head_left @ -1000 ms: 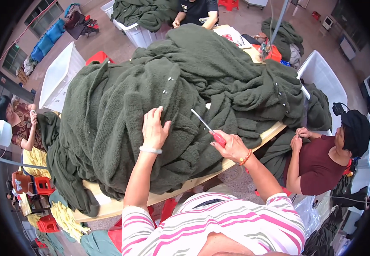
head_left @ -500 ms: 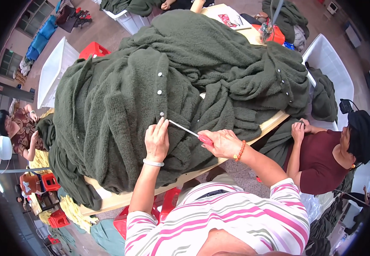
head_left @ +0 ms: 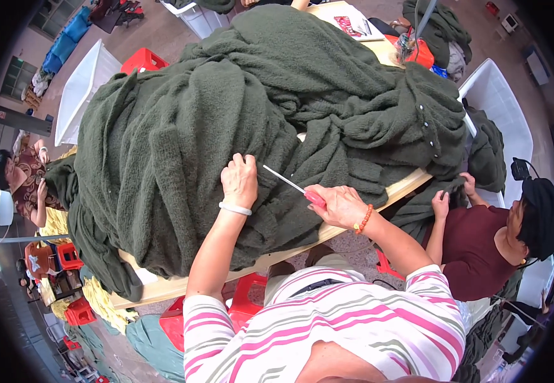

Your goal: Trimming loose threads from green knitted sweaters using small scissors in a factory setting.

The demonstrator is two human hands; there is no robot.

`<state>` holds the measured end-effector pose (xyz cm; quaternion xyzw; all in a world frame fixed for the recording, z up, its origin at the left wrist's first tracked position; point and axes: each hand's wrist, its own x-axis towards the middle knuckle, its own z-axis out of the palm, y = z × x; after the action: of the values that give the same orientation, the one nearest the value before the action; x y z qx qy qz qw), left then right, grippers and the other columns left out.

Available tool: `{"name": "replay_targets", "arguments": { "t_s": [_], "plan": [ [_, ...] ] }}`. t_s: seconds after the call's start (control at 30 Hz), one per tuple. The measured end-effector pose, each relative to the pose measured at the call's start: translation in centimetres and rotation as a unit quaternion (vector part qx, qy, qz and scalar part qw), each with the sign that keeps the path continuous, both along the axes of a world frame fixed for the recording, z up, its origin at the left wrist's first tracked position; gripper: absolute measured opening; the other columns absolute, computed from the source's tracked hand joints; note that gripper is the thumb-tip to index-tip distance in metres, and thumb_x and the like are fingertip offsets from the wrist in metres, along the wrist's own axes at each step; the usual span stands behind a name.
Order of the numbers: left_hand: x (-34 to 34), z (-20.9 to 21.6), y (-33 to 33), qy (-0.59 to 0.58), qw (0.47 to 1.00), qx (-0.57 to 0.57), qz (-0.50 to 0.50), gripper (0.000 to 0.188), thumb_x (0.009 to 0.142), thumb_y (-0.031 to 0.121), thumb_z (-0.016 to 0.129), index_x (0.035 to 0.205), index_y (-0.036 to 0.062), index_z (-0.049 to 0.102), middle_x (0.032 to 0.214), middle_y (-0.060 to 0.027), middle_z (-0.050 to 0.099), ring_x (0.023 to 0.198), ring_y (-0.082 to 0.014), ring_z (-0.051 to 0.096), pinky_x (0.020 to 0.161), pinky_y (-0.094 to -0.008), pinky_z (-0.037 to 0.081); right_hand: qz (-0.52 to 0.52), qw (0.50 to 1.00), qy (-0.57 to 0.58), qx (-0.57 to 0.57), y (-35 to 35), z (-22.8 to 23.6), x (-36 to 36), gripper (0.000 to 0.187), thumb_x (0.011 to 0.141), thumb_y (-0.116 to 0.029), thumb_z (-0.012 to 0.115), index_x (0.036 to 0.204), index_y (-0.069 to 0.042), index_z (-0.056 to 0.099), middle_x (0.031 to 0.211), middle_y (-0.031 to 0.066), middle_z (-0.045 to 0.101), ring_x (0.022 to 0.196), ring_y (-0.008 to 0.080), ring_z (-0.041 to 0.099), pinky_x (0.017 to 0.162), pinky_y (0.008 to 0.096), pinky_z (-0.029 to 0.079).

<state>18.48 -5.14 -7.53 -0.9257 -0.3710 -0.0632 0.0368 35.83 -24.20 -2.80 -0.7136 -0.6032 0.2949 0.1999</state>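
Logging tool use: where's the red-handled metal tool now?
In the head view, the red-handled metal tool is near centre, in the right hand, its tip just right of the left hand.

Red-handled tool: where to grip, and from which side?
Probably the red handle, from the person's right: it's thicker than the slim metal shaft, which points forward-left, away from the right hand holding the handle.

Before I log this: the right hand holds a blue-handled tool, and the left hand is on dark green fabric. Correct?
Not blue: the head view shows the right hand holding a red-handled tool; the left hand is on dark green fabric.
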Motion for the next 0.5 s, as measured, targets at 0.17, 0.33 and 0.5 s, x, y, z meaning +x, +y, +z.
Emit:
{"name": "replay_targets", "arguments": {
  "t_s": [0.17, 0.33, 0.5],
  "plan": [
    [0.8, -0.2, 0.9, -0.102, 0.992, -0.069, 0.030, 0.015, 0.081, 0.014, 0.064, 0.092, 0.0058, 0.059, 0.086, -0.0128, 0.058, 0.078, -0.0313, 0.064, 0.067, -0.0421, 0.052, -0.005, 1.000, 0.000, 0.006, -0.6, -0.8, 0.2, 0.031, 0.086, -0.029, 0.062, 0.111, -0.012, 0.057, 0.082, 0.0180, 0.068, 0.079, 0.0383, 0.066, 0.072, 0.0482, 0.051],
    [-1.1, -0.1, 2.5, -0.348, 0.811, -0.454, 0.123, 0.019, 0.076, 0.009, 0.077, 0.077, 0.0027, 0.059, 0.062, 0.0000, 0.059, 0.058, -0.0064, 0.055, 0.052, -0.0244, 0.045, 0.007, 1.000, 0.014, -0.013, -0.3, -0.5, -0.4, 0.026, 0.086, -0.030, 0.061, 0.102, -0.009, 0.060, 0.082, 0.0194, 0.067, 0.083, 0.0389, 0.066, 0.074, 0.0499, 0.050],
    [-2.4, -1.1, 2.7, -0.362, 0.832, -0.411, 0.090, 0.019, 0.076, 0.010, 0.080, 0.074, 0.0019, 0.062, 0.064, 0.0038, 0.059, 0.060, -0.0022, 0.051, 0.053, -0.0194, 0.042, 0.011, 0.999, 0.022, -0.025, 0.0, -0.3, -0.5, 0.024, 0.086, -0.030, 0.060, 0.095, -0.007, 0.061, 0.082, 0.0202, 0.067, 0.084, 0.0402, 0.065, 0.075, 0.0506, 0.049]
  ]
}}
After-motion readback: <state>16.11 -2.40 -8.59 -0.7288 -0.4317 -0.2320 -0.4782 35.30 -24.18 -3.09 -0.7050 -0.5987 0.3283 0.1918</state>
